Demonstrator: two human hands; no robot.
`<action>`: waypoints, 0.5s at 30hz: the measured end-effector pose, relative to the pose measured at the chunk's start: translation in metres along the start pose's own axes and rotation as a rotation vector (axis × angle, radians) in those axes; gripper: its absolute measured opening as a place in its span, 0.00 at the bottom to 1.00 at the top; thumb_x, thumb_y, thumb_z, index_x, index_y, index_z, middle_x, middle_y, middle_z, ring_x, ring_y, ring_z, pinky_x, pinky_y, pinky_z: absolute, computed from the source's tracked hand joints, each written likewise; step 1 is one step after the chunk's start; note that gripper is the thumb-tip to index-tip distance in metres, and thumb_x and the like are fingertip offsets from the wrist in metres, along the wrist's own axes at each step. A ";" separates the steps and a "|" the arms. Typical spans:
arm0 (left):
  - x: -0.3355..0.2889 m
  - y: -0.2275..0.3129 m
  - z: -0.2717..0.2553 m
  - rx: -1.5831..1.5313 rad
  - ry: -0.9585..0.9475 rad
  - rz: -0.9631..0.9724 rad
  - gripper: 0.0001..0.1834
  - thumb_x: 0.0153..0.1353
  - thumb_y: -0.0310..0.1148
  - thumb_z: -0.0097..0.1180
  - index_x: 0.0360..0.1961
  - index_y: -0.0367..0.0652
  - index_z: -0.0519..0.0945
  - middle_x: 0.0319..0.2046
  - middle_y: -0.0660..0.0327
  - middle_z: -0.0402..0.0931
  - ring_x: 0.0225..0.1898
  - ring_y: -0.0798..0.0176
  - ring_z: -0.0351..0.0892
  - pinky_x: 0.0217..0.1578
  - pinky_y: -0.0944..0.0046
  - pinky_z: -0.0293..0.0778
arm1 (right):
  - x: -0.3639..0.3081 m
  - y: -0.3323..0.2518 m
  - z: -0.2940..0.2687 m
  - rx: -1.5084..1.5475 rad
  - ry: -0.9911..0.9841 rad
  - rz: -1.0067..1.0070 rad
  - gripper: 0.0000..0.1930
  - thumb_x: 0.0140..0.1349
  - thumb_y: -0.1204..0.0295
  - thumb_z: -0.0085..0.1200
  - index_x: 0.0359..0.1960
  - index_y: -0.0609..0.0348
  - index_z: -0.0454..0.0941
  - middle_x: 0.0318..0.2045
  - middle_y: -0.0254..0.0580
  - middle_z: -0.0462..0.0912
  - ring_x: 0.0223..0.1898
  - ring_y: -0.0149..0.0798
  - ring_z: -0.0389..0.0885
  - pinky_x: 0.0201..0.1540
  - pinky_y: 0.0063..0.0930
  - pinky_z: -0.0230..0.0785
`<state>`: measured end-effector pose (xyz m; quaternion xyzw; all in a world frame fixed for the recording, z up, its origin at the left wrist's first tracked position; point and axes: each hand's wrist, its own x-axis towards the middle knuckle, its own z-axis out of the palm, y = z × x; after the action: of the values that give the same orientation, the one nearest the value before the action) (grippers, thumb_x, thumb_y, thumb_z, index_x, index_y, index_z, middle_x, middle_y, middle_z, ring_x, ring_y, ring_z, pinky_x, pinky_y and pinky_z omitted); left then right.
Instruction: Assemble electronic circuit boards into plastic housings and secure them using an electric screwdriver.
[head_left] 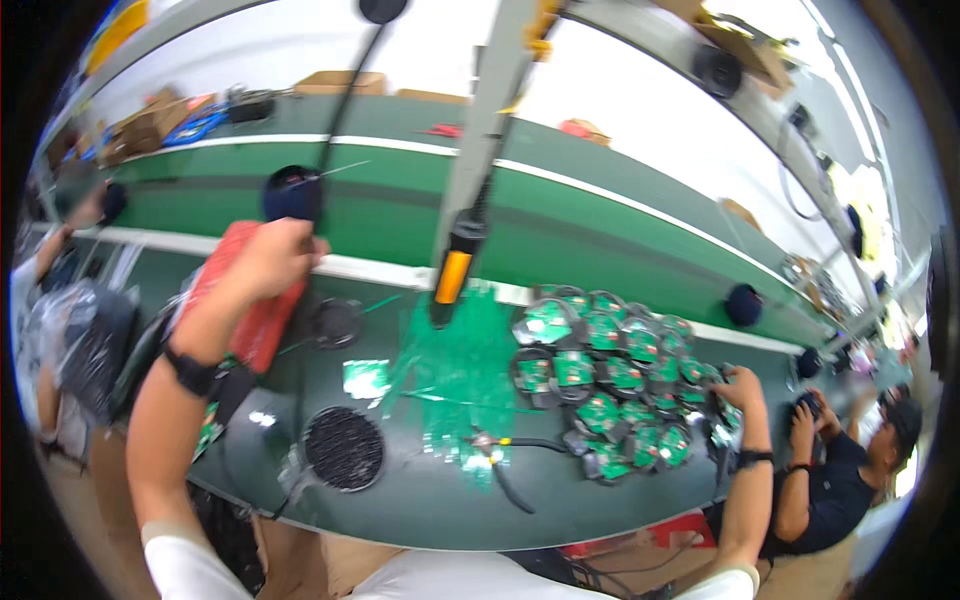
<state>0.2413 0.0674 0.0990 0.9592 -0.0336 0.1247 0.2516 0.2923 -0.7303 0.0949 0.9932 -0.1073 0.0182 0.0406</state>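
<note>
My left hand is raised at the left, closed, beside a red bin and just below a dark blue round fixture. What its fingers hold is hidden. At the right edge of a pile of round black housings with green circuit boards, my right hand has its fingers bent inward; whatever lies in them I cannot make out. Pliers with black and yellow handles lie between the pile and a round dish of small black parts. Above the bench hangs a black and orange electric screwdriver.
Green strips cover the bench middle, with a small green board to their left. A green conveyor belt runs behind the bench. A co-worker sits at the right; a plastic-covered dark object stands at the left.
</note>
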 end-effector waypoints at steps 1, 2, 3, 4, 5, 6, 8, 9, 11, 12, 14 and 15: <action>0.007 -0.006 0.002 0.057 -0.030 -0.007 0.07 0.57 0.29 0.62 0.33 0.35 0.85 0.32 0.46 0.85 0.38 0.45 0.87 0.39 0.49 0.80 | -0.013 -0.024 -0.006 0.078 0.238 -0.135 0.19 0.53 0.65 0.71 0.42 0.65 0.86 0.43 0.56 0.89 0.47 0.52 0.88 0.53 0.43 0.78; 0.011 -0.011 0.003 0.014 -0.028 -0.013 0.08 0.56 0.31 0.64 0.35 0.38 0.87 0.33 0.47 0.87 0.38 0.46 0.88 0.41 0.51 0.81 | -0.027 -0.052 -0.019 0.138 0.429 -0.142 0.12 0.56 0.71 0.68 0.39 0.65 0.86 0.39 0.54 0.89 0.44 0.48 0.88 0.49 0.41 0.79; 0.017 -0.015 0.004 0.025 -0.019 0.010 0.10 0.55 0.32 0.65 0.36 0.40 0.89 0.33 0.47 0.87 0.38 0.47 0.89 0.43 0.53 0.82 | -0.042 -0.083 -0.035 0.395 0.343 -0.278 0.08 0.57 0.75 0.65 0.36 0.66 0.85 0.34 0.51 0.88 0.39 0.44 0.88 0.44 0.38 0.79; 0.025 -0.017 0.005 0.050 -0.029 -0.029 0.09 0.54 0.33 0.65 0.35 0.40 0.89 0.33 0.49 0.87 0.38 0.48 0.89 0.44 0.54 0.83 | -0.068 -0.118 -0.043 0.693 0.214 -0.394 0.04 0.58 0.79 0.63 0.34 0.66 0.85 0.30 0.48 0.87 0.34 0.40 0.87 0.39 0.35 0.79; 0.031 -0.019 0.006 0.049 -0.017 -0.055 0.09 0.53 0.32 0.66 0.34 0.42 0.90 0.32 0.49 0.87 0.37 0.48 0.89 0.43 0.54 0.83 | -0.100 -0.154 -0.044 0.767 0.033 -0.501 0.07 0.58 0.78 0.62 0.38 0.67 0.85 0.25 0.41 0.85 0.26 0.30 0.83 0.31 0.26 0.74; 0.038 -0.019 0.007 0.061 -0.004 -0.030 0.08 0.52 0.31 0.65 0.33 0.42 0.90 0.32 0.49 0.87 0.37 0.48 0.89 0.42 0.53 0.83 | -0.133 -0.188 -0.042 0.645 -0.059 -0.701 0.04 0.59 0.75 0.64 0.32 0.63 0.86 0.23 0.41 0.85 0.24 0.34 0.84 0.29 0.30 0.75; 0.050 -0.021 0.006 0.116 0.102 -0.046 0.07 0.51 0.29 0.63 0.31 0.46 0.91 0.32 0.50 0.87 0.38 0.47 0.89 0.44 0.52 0.83 | -0.192 -0.249 -0.030 0.327 -0.095 -0.999 0.16 0.54 0.56 0.73 0.30 0.57 0.87 0.27 0.46 0.86 0.29 0.48 0.87 0.31 0.40 0.78; 0.056 -0.023 0.004 0.151 0.165 -0.083 0.08 0.52 0.29 0.62 0.32 0.48 0.91 0.34 0.50 0.87 0.40 0.46 0.89 0.46 0.51 0.83 | -0.211 -0.272 -0.022 0.186 -0.119 -1.017 0.18 0.54 0.53 0.72 0.30 0.56 0.86 0.28 0.45 0.86 0.30 0.48 0.87 0.32 0.41 0.78; 0.069 -0.030 -0.002 0.155 0.272 -0.276 0.10 0.56 0.29 0.61 0.36 0.51 0.91 0.40 0.48 0.87 0.45 0.44 0.87 0.48 0.50 0.82 | -0.228 -0.299 -0.009 0.072 -0.100 -1.119 0.21 0.55 0.49 0.70 0.29 0.57 0.84 0.29 0.45 0.84 0.31 0.49 0.86 0.32 0.43 0.78; 0.075 -0.036 -0.006 0.144 0.315 -0.356 0.10 0.57 0.29 0.61 0.38 0.52 0.91 0.42 0.48 0.87 0.47 0.43 0.87 0.49 0.49 0.82 | -0.232 -0.306 -0.004 0.011 -0.145 -1.100 0.23 0.57 0.48 0.68 0.29 0.58 0.82 0.29 0.46 0.83 0.31 0.49 0.86 0.31 0.43 0.78; 0.091 -0.046 -0.010 0.220 0.343 -0.381 0.11 0.58 0.30 0.61 0.39 0.52 0.91 0.44 0.47 0.87 0.48 0.42 0.87 0.50 0.48 0.82 | -0.221 -0.304 -0.005 0.121 -0.145 -1.212 0.19 0.59 0.53 0.67 0.29 0.57 0.82 0.30 0.48 0.83 0.31 0.48 0.86 0.31 0.45 0.78; 0.097 -0.051 -0.010 0.206 0.336 -0.352 0.11 0.58 0.31 0.61 0.40 0.52 0.91 0.44 0.47 0.87 0.48 0.42 0.87 0.50 0.48 0.82 | -0.217 -0.297 -0.010 0.192 -0.193 -1.146 0.16 0.60 0.57 0.66 0.30 0.57 0.82 0.30 0.48 0.82 0.32 0.50 0.86 0.32 0.45 0.78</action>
<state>0.3395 0.1170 0.1083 0.9367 0.1888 0.2392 0.1725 0.1444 -0.3941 0.0725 0.8892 0.4455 -0.0873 -0.0561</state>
